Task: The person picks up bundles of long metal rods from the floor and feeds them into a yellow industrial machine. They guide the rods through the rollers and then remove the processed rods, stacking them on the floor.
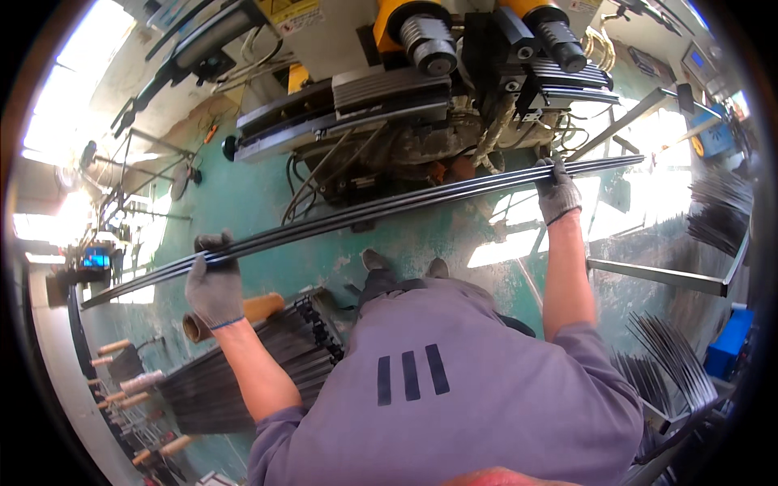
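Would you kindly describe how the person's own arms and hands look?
The left hand and right hand wear grey gloves, darker about the fingers, with thin dark edging at the wrist, bluish on the left. The forearms are bare below short purple-grey sleeves. No markings show on the sleeves.

Long bars (356, 217) span approx. 8 to 2 o'clock, blocking straight fwd passage; past their middle at 12 the machine (397, 142) stands in the way, w/ open floor (328, 263) btwn bars and torso at 6. L hand (215, 287) has room at 12 beyond the bars, but a cardboard tube (259, 308) at 5 and strip pile (235, 385) nr 6 obstruct. R hand (559, 194) could pass at 8 over bare floor, w/ a metal rail (656, 277) at 4 and fanned strips (677, 356) at 5 as obstacles.
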Tool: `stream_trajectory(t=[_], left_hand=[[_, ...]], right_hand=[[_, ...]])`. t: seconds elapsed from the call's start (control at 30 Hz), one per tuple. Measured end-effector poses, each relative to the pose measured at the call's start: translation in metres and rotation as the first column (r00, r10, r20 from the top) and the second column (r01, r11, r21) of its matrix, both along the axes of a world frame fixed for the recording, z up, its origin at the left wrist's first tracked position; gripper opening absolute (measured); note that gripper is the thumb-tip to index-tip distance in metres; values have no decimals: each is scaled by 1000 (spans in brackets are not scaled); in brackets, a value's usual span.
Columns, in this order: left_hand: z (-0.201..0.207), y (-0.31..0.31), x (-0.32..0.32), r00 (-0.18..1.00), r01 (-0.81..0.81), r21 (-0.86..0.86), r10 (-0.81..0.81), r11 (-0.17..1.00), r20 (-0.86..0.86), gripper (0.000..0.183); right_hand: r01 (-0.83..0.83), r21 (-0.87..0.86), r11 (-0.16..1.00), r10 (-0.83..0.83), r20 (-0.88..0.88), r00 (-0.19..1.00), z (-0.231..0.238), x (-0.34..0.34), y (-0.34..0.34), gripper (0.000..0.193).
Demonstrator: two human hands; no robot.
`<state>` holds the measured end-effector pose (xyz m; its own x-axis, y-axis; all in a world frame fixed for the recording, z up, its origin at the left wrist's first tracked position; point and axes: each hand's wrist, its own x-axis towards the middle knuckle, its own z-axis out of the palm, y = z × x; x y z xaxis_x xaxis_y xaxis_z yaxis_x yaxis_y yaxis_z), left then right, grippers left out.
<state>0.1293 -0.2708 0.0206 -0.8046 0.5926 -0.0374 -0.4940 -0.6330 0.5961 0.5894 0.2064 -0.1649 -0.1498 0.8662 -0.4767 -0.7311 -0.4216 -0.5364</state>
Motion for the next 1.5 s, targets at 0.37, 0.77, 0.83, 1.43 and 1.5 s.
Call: stream_trajectory(t=[0.37, 0.77, 0.83, 1.43, 1.5], left_hand=[[-76, 90, -114, 995, -20, -243, 42, 970, 86, 21], [-101, 223, -191, 953, -24, -351, 128, 936, 275, 25], [-96, 250, -170, 950, 74, -335, 36, 939, 310, 27], [-129, 242, -195, 941, 121, -117, -77, 986, 329, 32], [-127, 264, -162, 931, 178, -70, -145, 982, 336, 32]], right_hand=[[73, 56, 996, -76, 54, 996, 71, -136, 26, 31], [-493, -102, 864, 180, 977, 113, 25, -250, 99, 23], [-610, -231, 758, 171, 973, -156, 19, -247, 108, 26], [-163, 108, 981, 80, 537, 840, 74, -254, 68, 41], [-195, 304, 932, -94, 726, 681, 39, -236, 69, 37]])
